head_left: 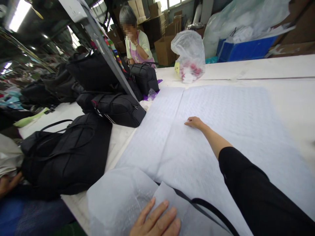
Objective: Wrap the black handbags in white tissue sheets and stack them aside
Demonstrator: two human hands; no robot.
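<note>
My left hand (157, 219) lies with fingers stretched on a pale grey, translucent wrapping (120, 193) at the bottom of the view. A black strap (211, 208) curves out beside this wrapping, and what is under it is mostly hidden. Farther forward, my right hand (194, 122) is closed, fingertips together, at the surface of a large whitish sheet (221, 108) spread over the table. Whether it pinches the sheet or something small cannot be made out. A long crease or edge runs through the sheet to the left of that hand.
Left of the sheet are a large black bag with handles (73, 154) and smaller black bags (120, 109). A slanted metal post (110, 55) rises there. A clear plastic bag (189, 55) stands at the white table's (290, 70) far side. Across from me is a co-worker (139, 46); another person's hand (10, 185) shows at left.
</note>
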